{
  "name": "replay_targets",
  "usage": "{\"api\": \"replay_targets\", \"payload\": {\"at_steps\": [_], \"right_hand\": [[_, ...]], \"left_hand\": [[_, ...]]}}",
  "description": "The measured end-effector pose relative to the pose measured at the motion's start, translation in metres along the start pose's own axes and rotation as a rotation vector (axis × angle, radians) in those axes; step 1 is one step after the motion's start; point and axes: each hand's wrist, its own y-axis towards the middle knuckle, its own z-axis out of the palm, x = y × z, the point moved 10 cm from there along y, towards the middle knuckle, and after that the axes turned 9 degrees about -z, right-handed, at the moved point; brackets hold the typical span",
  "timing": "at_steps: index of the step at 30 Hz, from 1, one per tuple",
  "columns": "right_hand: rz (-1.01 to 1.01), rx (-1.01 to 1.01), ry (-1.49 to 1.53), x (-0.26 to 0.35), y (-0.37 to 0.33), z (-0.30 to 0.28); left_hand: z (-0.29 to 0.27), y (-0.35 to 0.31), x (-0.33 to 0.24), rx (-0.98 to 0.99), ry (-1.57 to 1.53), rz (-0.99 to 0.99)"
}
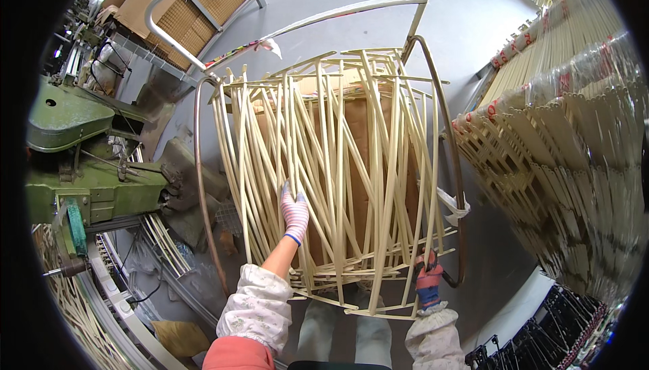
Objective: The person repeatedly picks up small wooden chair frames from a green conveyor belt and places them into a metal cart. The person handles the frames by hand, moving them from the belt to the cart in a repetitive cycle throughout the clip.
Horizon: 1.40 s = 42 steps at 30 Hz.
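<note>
Cream strips (325, 133) lie crisscrossed between tubular rails (197, 147), many already heaped, none squared up; left hand (295, 214) rests over them, right hand (428, 282) at the near-right corner, each grip's closure unclear

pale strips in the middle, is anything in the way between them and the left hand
Nothing visible: the left hand is right at the pale strips. The brown metal rail stands farther left, not between them.
</note>
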Motion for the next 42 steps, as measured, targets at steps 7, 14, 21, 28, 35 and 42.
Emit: {"api": "replay_targets", "payload": {"at_steps": [7, 14, 21, 28, 35, 42], "right_hand": [[0.1, 0.013, 0.124, 0.004, 0.02, -0.002], [0.134, -0.006, 0.236, -0.007, 0.06, 0.022], [0.002, 0.178, -0.29, 0.011, 0.036, 0.011], [-0.244, 0.069, -0.492, 0.047, 0.069, 0.01], [-0.205, -0.004, -0.492, 0.033, 0.102, 0.009], [0.005, 0.089, -0.876, 0.0, 0.141, 0.015]], "left_hand": [[-0.029, -0.046, -0.093, -0.186, 0.354, 0.396], [0.148, -0.104, -0.189, 0.357, 0.707, 0.508], [0.117, -0.131, -0.143, 0.395, 0.023, -0.021], [0.098, -0.119, -0.148, 0.321, -0.16, -0.053], [0.147, -0.093, -0.154, 0.297, -0.077, 0.107], [0.138, -0.096, -0.184, 0.25, 0.514, 0.279]]}}
